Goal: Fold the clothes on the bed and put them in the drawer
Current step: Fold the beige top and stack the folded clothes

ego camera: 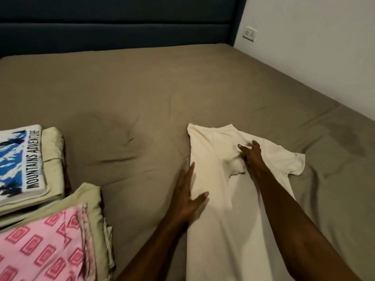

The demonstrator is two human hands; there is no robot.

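Observation:
A cream T-shirt [215,165] lies lengthwise on the bed, its left side folded over and its right sleeve still spread out. My left hand [187,191] rests flat on the shirt's left folded edge, fingers straight and thumb spread across the cloth. My right hand [251,157] lies on the chest of the shirt near the folded-in sleeve, fingers spread and slightly bent; it touches the cloth and I cannot make out a pinch. No drawer is in view.
The bed's olive-brown sheet [132,94] stretches to a dark blue headboard [113,27]. At the left stand two folded stacks: a white printed shirt [20,159] on pale green cloth, and a pink patterned garment [42,246]. A white wall with a socket [250,33] borders the right.

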